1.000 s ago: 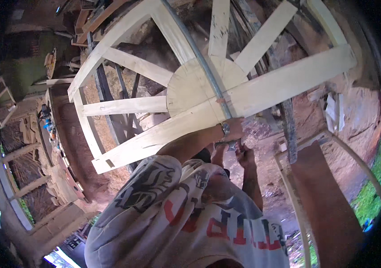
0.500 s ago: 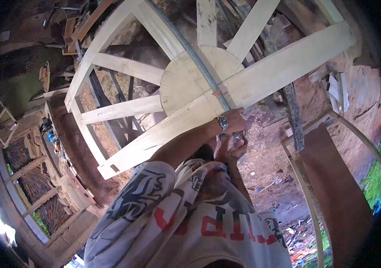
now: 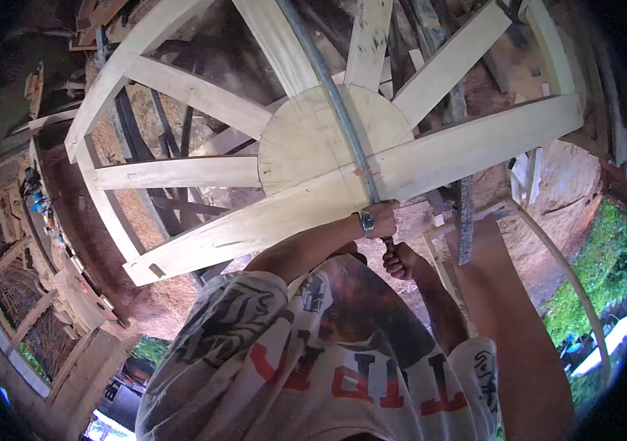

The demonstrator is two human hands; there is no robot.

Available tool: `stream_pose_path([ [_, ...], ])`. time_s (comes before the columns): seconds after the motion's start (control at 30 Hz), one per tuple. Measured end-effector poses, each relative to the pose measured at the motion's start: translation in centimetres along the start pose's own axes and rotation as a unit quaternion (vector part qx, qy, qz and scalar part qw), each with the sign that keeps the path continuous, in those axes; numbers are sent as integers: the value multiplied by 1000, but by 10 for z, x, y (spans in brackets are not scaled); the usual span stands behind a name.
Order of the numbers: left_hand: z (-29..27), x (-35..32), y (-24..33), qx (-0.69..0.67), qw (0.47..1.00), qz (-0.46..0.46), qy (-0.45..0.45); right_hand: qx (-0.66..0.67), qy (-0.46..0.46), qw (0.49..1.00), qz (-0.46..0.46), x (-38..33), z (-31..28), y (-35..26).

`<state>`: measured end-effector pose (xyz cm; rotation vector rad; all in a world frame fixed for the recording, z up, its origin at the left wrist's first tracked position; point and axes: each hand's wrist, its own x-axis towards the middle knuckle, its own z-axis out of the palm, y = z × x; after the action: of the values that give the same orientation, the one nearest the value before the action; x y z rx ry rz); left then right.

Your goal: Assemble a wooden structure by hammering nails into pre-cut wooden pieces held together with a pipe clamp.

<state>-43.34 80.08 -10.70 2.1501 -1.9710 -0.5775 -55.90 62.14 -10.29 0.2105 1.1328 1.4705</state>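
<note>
— Where the pipe (image 3: 332, 103) ran down across the wheel (image 3: 313, 158), how much room was there at its lower end?

— Little. The pipe crossed the round hub (image 3: 306, 143) and ended just past the lower edge of the long plank (image 3: 431, 158), where both hands met. Below that edge lay open earth (image 3: 416, 228), bounded on the right by a brown board (image 3: 512, 323) and a thin curved strip (image 3: 556, 264). Between the spokes (image 3: 181, 173) the gaps were wide and showed dark timbers behind.

— And the left hand (image 3: 381, 218)?

— It reached up from the lower middle, forearm stretched, a watch (image 3: 366, 221) on the wrist. Its fingers were wrapped tight round the pipe at the plank's edge.

— The right hand (image 3: 400, 259)?

— Just under the left, lower on the same line, elbow bent and forearm rising from the right. It was fisted round a dark stub beneath the pipe; whether that stub was the pipe's own end, I could not tell.

— What hemmed the wheel in at the left?

— Its curved rim (image 3: 97, 110), with stacked wood (image 3: 12, 220) well apart beyond it.
</note>
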Motion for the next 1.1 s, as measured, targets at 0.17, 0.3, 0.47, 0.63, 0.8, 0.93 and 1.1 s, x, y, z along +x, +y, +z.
stream_pose_path([
  [0.17,57,24,10,26,997,-3,73,-318,403,802,-305,13,10,30],
  [0.3,8,-2,0,-102,994,10,40,-464,690,332,-445,50,76,67],
  [0.47,-15,-10,3,-68,997,-10,40,-249,663,350,-613,52,106,65],
  [0.63,5,-14,5,-27,999,-1,17,-281,680,217,-641,69,67,53],
  [0.8,19,-13,9,-9,999,-25,23,-301,693,207,-622,54,47,43],
  [0.93,-13,-12,1,-88,996,-24,13,-350,526,473,-614,23,4,-14],
  [1.1,-10,-12,3,-56,998,18,2,-199,193,609,-743,97,-90,-54],
])
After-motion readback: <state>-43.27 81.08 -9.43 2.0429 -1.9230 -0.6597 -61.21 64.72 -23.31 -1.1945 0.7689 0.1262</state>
